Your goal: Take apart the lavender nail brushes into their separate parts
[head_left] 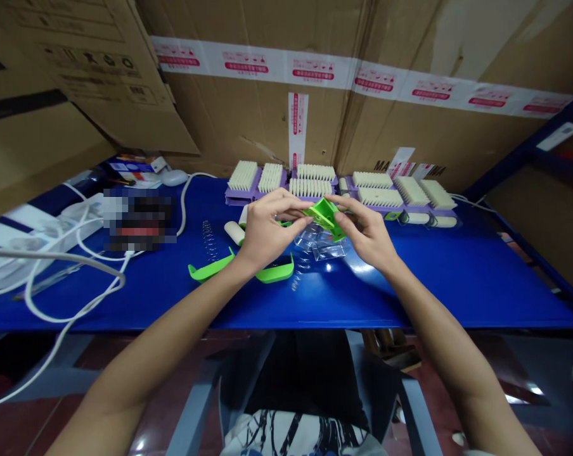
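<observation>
Between my two hands, just above the blue tabletop, is a bright green plastic housing (325, 214) with an open, box-like shape. My left hand (273, 223) pinches its left side between thumb and fingers. On its right side, the thumb and fingers of my right hand (365, 229) grip it. Clear plastic pieces (328, 247) lie on the table beneath it. Two curved green plastic parts rest nearer to me, one on the left (210, 269) and one (276, 271) by my left wrist. A white roller (234, 233) lies beside my left hand.
A metal spring (209, 240) lies on the blue table (457, 278). Purple holders (241, 197) with rows of cream-coloured pieces line the back, before a cardboard wall (258, 114). White cables (80, 310) and a power strip (44, 244) occupy the left. A blue rack post (524, 145) stands right.
</observation>
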`<action>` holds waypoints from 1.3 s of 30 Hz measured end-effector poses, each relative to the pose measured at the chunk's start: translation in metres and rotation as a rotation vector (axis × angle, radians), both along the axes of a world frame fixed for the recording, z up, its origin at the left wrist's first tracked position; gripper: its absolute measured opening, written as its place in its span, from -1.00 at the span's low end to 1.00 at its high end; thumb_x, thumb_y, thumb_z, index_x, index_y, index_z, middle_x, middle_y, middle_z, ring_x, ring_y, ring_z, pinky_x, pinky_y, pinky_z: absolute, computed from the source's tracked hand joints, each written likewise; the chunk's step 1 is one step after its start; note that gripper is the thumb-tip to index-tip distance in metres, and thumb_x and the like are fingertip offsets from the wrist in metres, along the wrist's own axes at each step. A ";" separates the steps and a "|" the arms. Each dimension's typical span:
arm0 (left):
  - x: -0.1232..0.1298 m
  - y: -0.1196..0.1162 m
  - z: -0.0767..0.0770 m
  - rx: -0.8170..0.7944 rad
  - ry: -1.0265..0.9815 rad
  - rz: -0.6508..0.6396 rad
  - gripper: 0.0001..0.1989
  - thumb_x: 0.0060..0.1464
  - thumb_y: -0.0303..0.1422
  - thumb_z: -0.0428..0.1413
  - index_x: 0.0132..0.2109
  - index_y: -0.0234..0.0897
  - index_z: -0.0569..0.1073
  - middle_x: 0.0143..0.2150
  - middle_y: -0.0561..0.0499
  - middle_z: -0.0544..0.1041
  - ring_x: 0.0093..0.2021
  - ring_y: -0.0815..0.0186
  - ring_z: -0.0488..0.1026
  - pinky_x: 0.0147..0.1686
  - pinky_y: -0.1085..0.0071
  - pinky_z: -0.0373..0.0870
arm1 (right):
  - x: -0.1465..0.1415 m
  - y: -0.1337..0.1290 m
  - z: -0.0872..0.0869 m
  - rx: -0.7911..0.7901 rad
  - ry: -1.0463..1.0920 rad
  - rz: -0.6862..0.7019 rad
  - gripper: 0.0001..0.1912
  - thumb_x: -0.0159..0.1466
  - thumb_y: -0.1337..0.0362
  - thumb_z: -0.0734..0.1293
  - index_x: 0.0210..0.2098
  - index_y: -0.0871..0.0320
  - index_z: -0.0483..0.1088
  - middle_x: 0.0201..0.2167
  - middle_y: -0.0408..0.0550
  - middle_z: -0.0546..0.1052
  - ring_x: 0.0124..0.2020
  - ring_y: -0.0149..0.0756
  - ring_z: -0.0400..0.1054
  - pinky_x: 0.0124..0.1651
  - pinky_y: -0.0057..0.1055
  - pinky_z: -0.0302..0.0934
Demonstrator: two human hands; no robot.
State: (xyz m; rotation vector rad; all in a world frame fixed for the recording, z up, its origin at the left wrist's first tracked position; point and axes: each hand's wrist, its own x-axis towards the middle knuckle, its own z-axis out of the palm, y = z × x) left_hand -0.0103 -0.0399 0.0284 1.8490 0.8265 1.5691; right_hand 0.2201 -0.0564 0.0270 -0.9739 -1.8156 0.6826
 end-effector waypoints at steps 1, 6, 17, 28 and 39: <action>-0.001 0.001 0.000 -0.005 0.003 0.005 -0.82 0.11 -0.43 0.43 -0.10 -0.25 0.80 -0.19 -0.03 0.67 -0.22 0.32 0.71 -0.17 0.44 0.73 | -0.001 0.000 -0.001 -0.010 0.007 0.020 -0.53 0.54 0.02 0.40 0.37 -0.01 0.55 0.17 0.02 0.70 -0.08 -0.24 0.63 -0.09 -0.25 0.59; -0.003 0.005 -0.003 -0.089 0.045 0.013 -0.66 0.02 -0.41 0.48 -0.01 -0.27 0.77 -0.29 0.01 0.69 -0.30 0.34 0.69 -0.24 0.49 0.69 | -0.004 0.001 -0.004 0.231 -0.144 -0.003 -0.54 0.51 0.08 0.45 0.35 0.00 0.57 0.13 0.02 0.72 0.04 -0.14 0.61 0.19 -0.06 0.51; 0.002 0.004 -0.005 -0.150 -0.041 -0.068 -0.57 0.00 -0.35 0.54 0.05 -0.24 0.73 -0.35 0.04 0.74 -0.32 0.27 0.73 -0.26 0.41 0.72 | -0.003 0.001 -0.003 0.177 -0.005 0.000 -0.90 0.49 0.15 0.44 -0.10 0.02 0.54 0.02 -0.02 0.70 0.01 -0.14 0.59 0.16 -0.08 0.44; 0.011 -0.001 -0.006 0.022 -0.263 0.147 -0.81 0.16 -0.38 0.44 -0.07 -0.27 0.73 -0.28 0.04 0.72 -0.29 0.35 0.70 -0.29 0.49 0.73 | -0.006 0.008 -0.010 0.119 0.057 -0.008 -0.62 0.48 -0.17 0.45 -0.06 -0.01 0.63 0.07 0.01 0.70 0.15 -0.07 0.57 0.19 -0.04 0.43; 0.012 -0.008 -0.010 0.217 -0.038 0.161 -0.79 0.32 -0.47 0.34 0.04 -0.13 0.75 -0.11 0.02 0.62 -0.15 0.37 0.63 -0.21 0.51 0.72 | -0.007 0.008 -0.016 0.035 0.155 -0.050 -0.64 0.40 -0.12 0.52 -0.20 0.04 0.56 0.15 0.07 0.73 -0.03 -0.13 0.62 0.02 -0.10 0.48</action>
